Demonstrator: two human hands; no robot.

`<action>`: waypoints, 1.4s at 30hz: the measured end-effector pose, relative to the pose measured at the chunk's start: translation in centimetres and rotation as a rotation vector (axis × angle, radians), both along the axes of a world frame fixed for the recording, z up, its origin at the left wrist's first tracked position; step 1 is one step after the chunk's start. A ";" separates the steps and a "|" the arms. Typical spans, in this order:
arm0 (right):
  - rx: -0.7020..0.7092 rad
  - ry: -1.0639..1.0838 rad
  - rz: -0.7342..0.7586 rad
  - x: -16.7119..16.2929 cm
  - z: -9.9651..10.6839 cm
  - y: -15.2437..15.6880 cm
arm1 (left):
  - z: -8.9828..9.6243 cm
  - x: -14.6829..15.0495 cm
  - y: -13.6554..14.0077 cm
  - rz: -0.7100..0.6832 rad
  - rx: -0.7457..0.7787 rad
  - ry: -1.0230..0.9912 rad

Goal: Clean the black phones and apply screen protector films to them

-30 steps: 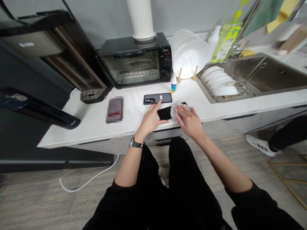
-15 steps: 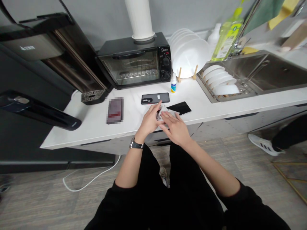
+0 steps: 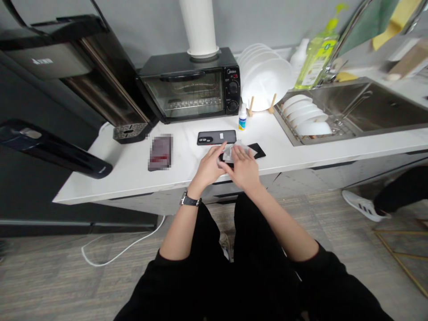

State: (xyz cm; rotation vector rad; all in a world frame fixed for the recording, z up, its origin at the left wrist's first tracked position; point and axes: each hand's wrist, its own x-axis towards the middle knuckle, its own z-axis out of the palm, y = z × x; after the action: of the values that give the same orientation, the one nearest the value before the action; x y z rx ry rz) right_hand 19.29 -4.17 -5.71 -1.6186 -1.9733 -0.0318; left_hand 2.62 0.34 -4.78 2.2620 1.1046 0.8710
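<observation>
A black phone lies screen up near the front edge of the counter. Its left end is steadied between the thumb and fingers of my left hand. My right hand lies over a crumpled white tissue, pressing it against the screen with its fingers laid nearly flat. Much of the phone is hidden under the hands and the tissue. Just behind it rests a second phone, back up, with a camera bump at its left. Beyond that stands a small white spray bottle with a blue and yellow label.
A blurred-out flat item lies left on the white counter. Behind are a toaster oven, racked white plates and a drinks machine. The sink holds bowls. A person's shoe shows at right.
My right hand has slid the tissue a little away from me and rightward over the phone, baring part of the screen near my left hand. My left hand stays at the phone's left end.
</observation>
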 end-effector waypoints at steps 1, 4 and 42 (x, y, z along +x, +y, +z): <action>-0.004 0.005 0.051 -1.1 0.1 -0.7 | 0.0 -0.1 0.1 -0.003 0.009 0.008; -0.018 0.028 0.151 -2.2 0.3 -2.9 | -0.2 -0.1 0.3 0.013 0.019 0.043; 0.002 0.020 -0.051 1.5 0.2 0.3 | 0.2 0.2 0.1 0.011 0.001 0.013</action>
State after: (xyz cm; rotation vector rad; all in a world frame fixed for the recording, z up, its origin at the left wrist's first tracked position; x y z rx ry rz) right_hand 20.74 -3.82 -5.51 -1.6608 -1.9166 -0.0375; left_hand 2.80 0.41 -4.60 2.2671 1.1236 0.8628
